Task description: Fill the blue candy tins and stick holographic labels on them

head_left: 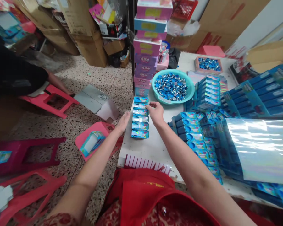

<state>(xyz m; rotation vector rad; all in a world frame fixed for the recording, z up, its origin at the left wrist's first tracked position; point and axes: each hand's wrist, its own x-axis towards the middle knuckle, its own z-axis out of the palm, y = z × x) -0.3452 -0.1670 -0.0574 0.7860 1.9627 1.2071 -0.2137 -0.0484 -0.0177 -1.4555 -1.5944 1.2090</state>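
From my remote seat I see the left edge of the worktop (153, 146) running close beside the row of six slim blue boxes (140, 119), with speckled floor (110, 77) beyond it. The near edge lies just before the red apron (143, 191), where a purple-edged strip (147, 163) takes up some room. My clearest space is the bare white patch between the row and that strip, plus the lane to the row's right, which my right forearm crosses. The tall carton stack (145, 59) closes the far end; the turquoise basin of blue and silver caps (173, 86) and the packed display boxes (194, 135) bound the right. My hands are apart, the row between them. The left hand (124, 121) is by the worktop's edge, empty, fingers extended. The right hand (156, 111) has thumb and fingertips drawn together at the right ends of the farther boxes; I cannot tell whether they grip anything.
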